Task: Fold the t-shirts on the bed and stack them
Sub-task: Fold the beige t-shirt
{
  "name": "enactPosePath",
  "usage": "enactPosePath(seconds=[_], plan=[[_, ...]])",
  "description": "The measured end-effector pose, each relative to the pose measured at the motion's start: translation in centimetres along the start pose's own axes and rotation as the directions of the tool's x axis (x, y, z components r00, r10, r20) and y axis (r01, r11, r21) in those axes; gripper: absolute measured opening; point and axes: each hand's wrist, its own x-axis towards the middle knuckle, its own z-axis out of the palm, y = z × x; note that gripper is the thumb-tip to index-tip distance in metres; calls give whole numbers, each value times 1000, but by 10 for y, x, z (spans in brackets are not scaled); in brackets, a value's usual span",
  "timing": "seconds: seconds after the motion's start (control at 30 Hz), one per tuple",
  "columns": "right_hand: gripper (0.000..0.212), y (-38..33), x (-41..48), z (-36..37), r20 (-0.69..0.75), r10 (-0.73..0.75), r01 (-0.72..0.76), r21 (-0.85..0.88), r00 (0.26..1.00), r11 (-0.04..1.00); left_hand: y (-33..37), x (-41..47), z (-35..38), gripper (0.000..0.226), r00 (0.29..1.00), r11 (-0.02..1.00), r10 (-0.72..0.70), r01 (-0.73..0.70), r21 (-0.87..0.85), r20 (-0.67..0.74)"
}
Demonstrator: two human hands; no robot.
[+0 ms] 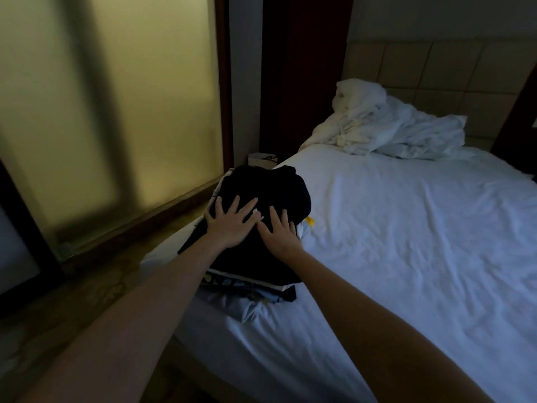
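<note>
Left hand (232, 222) and right hand (279, 232) both flat, fingers spread and straight, pressing down on the black shirt (261, 187) that tops the stack (255, 283). Neither grips anything; palms just bear on the cloth. Stack sits at the left edge of the bed (406, 242), near its corner; lighter folded layers show under the black one, plus a yellow bit poking out on the right side. Count of shirts: can't tell, too dark. No loose shirts visible elsewhere on the sheet; only a crumpled white duvet (392, 126) up by the headboard (436, 74). My read: folding is done or nearly so, this is the last flatten on the pile. Bottom layers look a bit untidy, may want squaring up.
</note>
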Motion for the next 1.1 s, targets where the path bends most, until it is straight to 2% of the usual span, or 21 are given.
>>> enactPosePath(seconds=[0.1,0.23,0.37,0.43,0.5,0.6,0.7,0.87,1.1], plan=[[58,-2,-8,-15,-50,-90,88,-35,995,996,11,-12,-14,56,999,1000,-15,16,-19,43],[46,14,-37,-36,-198,-204,199,-47,959,979,26,-37,-11,53,997,995,70,-71,-63,-21],[33,43,-72,-64,-289,-225,222,-44,931,974,44,-61,6,44,954,962,202,-236,-135,-223],[28,61,-88,-77,-338,-224,215,-63,914,975,63,-72,18,37,894,943,277,-323,-80,-351],[24,80,-105,-91,-376,-206,190,-80,904,979,87,-80,30,33,848,922,332,-385,-49,-412],[22,112,-133,-116,-417,-149,121,-92,897,988,134,-87,47,37,828,870,400,-478,-123,-392],[22,150,-164,-145,-441,-74,40,-85,894,996,188,-92,73,31,803,809,479,-561,-175,-355],[22,221,-217,-191,-499,92,-133,-47,862,990,276,-107,129,30,797,750,559,-603,-271,-227],[22,313,-296,-243,-588,248,-311,-7,770,950,409,-149,193,31,738,643,670,-631,-434,-80]])
